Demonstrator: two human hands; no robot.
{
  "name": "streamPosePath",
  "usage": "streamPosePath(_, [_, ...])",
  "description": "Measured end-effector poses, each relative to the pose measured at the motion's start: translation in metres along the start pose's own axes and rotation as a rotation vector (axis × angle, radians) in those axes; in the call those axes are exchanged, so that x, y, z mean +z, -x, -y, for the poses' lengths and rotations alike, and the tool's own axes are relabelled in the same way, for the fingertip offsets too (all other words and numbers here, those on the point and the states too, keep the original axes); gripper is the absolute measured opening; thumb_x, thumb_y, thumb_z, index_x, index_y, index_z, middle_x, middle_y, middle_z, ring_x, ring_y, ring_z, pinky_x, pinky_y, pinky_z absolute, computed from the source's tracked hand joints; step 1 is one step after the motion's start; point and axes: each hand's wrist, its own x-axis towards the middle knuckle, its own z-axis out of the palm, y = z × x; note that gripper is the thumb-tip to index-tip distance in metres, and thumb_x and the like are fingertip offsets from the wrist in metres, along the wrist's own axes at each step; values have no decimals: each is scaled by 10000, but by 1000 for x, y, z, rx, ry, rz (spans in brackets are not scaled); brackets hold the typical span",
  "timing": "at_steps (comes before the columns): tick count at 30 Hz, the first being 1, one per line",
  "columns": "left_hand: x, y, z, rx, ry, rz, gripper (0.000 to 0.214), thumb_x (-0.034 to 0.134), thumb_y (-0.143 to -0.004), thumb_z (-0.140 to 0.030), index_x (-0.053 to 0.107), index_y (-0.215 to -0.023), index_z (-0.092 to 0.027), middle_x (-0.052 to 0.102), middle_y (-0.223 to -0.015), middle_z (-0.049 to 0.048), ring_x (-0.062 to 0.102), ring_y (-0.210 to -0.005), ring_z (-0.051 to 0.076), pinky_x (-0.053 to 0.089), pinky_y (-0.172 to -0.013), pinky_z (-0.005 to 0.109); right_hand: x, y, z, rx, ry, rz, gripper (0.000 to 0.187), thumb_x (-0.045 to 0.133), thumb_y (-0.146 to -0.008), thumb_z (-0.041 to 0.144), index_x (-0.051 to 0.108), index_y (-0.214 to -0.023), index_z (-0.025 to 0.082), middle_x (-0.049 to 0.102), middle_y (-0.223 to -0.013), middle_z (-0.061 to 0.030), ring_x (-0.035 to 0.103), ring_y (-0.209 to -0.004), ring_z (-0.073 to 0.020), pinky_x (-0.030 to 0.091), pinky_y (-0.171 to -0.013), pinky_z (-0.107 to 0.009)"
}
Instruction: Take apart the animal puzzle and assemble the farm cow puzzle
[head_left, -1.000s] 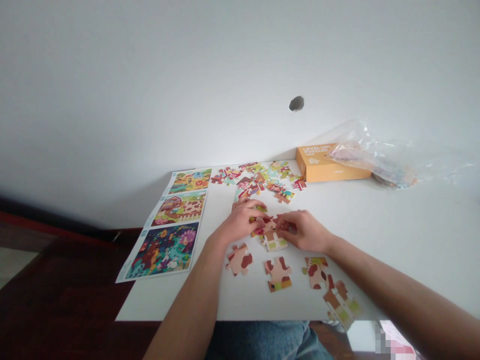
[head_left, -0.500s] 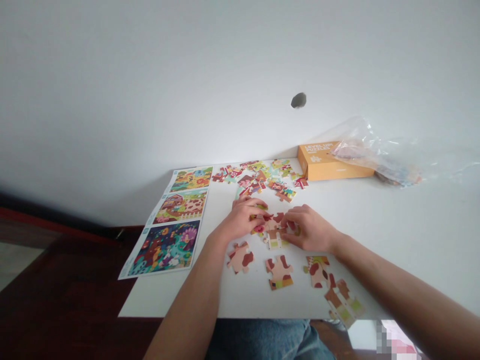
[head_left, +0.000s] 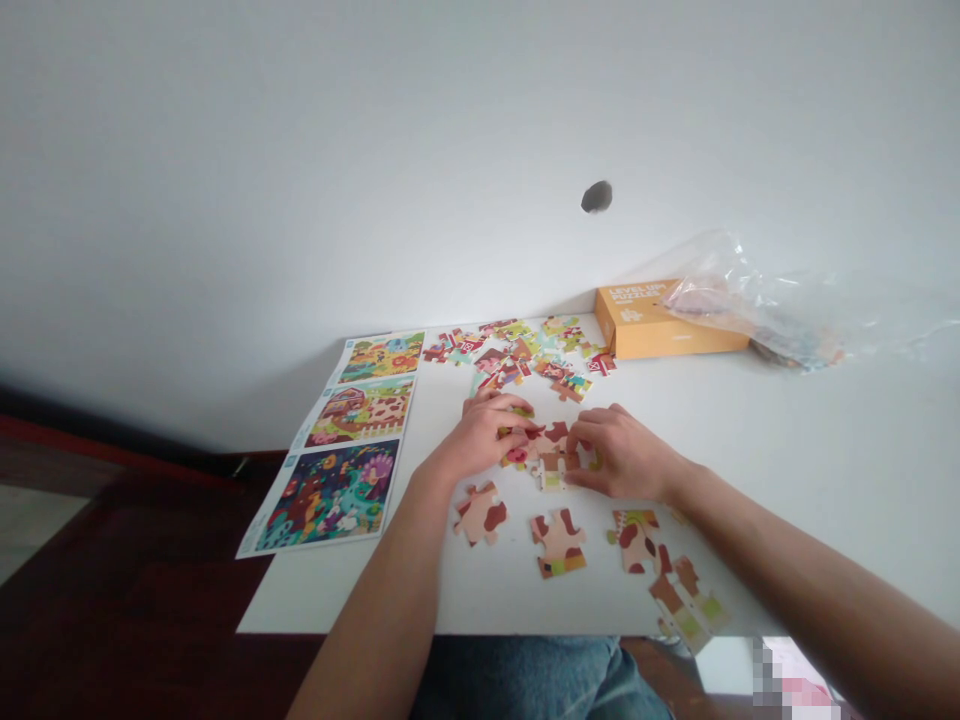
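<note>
My left hand (head_left: 480,437) and my right hand (head_left: 624,455) meet at the middle of the white table (head_left: 787,450). Both have their fingers curled and pressed on a small cluster of joined puzzle pieces (head_left: 550,452) with brown, cream and green patches. The left fingers pinch the cluster's left side, the right fingers its right side. Loose brown-spotted pieces lie just in front of my hands: one piece (head_left: 480,512) at left, another piece (head_left: 559,543) in the middle, a third piece (head_left: 634,540) at right.
A guide sheet (head_left: 341,450) with three pictures lies at the table's left edge. A heap of colourful pieces (head_left: 525,355) sits at the back, beside an orange box (head_left: 660,320) and a clear plastic bag (head_left: 757,305). Two joined pieces (head_left: 686,605) rest near the front edge.
Both hands have shifted slightly away from me with the cluster; the right fingers have closed in further over its right side, hiding more of it.
</note>
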Motion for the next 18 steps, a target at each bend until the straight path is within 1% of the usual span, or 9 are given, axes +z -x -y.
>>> streamPosePath(5, [-1,-1,-1,-1,-10,4,178,684,-857,-243,767,-998,-313,676,-1178,8,552,-1095,239,388,-1016,454,1,0,-1,-25,-28,-5,258,680,-814,356,629,-1027,220,646,-924,-39,603,-888,-207,351,-794,-334])
streamPosePath(11, [-1,-1,-2,5,-5,3,186,680,-856,-233,766,-998,-319,678,-1172,2,557,-1091,232,376,-1035,453,4,0,-1,-68,-53,5,208,652,-835,315,644,-1025,230,654,-924,-41,609,-895,-210,349,-812,-343])
streamPosePath(15, [0,-1,-2,-4,-5,1,189,676,-859,-231,767,-995,-326,675,-1180,-2,551,-1105,233,373,-1038,449,3,0,-1,-60,-55,5,253,658,-833,324,639,-1067,230,652,-953,-49,609,-927,-217,357,-839,-354])
streamPosePath(18, [0,-1,-2,-8,-5,1,182,677,-858,-238,770,-989,-323,677,-1180,1,549,-1112,237,372,-1037,450,1,1,0,-53,-51,14,306,664,-836,373,631,-1103,227,646,-977,-59,604,-954,-229,362,-861,-369])
